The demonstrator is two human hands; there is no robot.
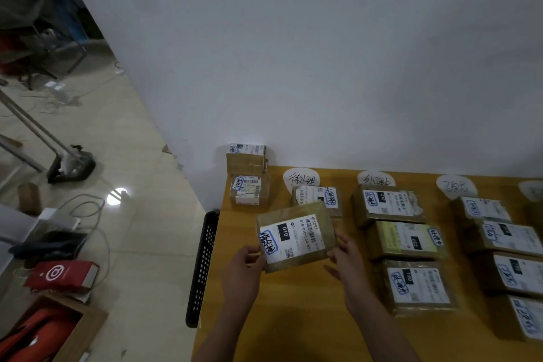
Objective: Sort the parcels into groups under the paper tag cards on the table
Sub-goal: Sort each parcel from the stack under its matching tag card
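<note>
I hold a brown parcel (295,236) with a white label marked 010 above the yellow table (293,317). My left hand (245,269) grips its near left corner and my right hand (345,258) grips its right edge. Behind it, under the first paper tag card (301,178), lies another parcel (318,197), partly hidden. Under the second tag card (376,179) three parcels (402,239) lie in a column. Under the third tag card (455,185) lies a column of several parcels (505,244). Two stacked parcels (248,176) stand at the table's far left corner.
A black perforated basket (202,264) hangs off the table's left edge. On the floor to the left lie cables, a red box (63,275) and a cardboard box (47,332). A white wall runs behind the table. A fourth tag card (533,189) shows at the right edge.
</note>
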